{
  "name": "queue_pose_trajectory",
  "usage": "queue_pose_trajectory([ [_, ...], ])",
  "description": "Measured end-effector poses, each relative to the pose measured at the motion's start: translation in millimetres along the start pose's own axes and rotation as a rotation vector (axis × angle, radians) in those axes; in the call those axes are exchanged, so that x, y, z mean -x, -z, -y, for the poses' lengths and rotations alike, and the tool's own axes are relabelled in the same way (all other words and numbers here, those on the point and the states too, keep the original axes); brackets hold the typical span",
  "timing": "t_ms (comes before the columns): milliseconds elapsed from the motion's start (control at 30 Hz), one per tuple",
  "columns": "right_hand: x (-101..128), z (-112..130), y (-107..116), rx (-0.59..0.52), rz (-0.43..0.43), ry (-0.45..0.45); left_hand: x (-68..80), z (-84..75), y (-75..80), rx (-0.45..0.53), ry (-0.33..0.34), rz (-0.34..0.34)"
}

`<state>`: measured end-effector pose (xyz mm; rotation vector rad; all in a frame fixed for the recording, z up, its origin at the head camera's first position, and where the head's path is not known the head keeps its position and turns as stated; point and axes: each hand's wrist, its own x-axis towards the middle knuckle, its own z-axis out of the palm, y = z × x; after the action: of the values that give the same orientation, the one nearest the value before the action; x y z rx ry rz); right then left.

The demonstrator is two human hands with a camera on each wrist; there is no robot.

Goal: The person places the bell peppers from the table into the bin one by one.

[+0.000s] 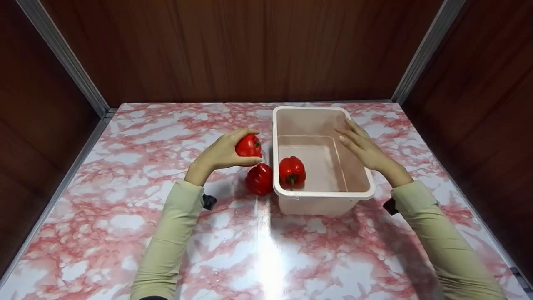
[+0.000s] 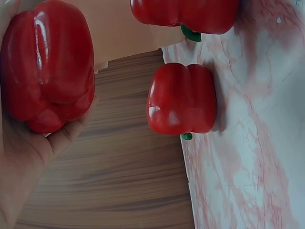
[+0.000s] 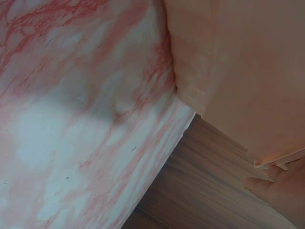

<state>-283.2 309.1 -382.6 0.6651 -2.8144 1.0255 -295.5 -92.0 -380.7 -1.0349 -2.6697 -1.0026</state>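
Observation:
My left hand [image 1: 222,152] grips a red bell pepper [image 1: 248,146] just left of the bin, thumb and fingers spread around its sides. In the left wrist view that held pepper [image 2: 50,67] fills the upper left. Another red bell pepper [image 1: 259,179] lies on the table against the bin's left wall. A further red bell pepper [image 2: 181,98] on the table shows in the left wrist view. Inside the pale pink plastic bin [image 1: 325,194], one more red bell pepper [image 1: 292,171] sits in the near-left corner. My right hand [image 1: 362,146] rests at the bin's right rim, fingers extended over it.
The table [image 1: 125,221] has a red-and-white marbled top. Brown wood-grain panels [image 1: 250,50] stand behind it and at both sides, joined by grey metal corner strips [image 1: 429,50]. A bright reflection lies on the table's front middle.

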Motion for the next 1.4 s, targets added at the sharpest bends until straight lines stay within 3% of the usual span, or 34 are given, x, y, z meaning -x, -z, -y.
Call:
queue_pose_trajectory([
  [733,-0.7,-0.6,0.4,-0.005,0.004,-0.002,-7.2,-4.4,1.4,0.024,0.044,0.038],
  [1400,0.1,-1.2,-0.2,-0.008,-0.002,-0.006,-12.0,-6.2,0.7,0.018,0.02,0.02],
])
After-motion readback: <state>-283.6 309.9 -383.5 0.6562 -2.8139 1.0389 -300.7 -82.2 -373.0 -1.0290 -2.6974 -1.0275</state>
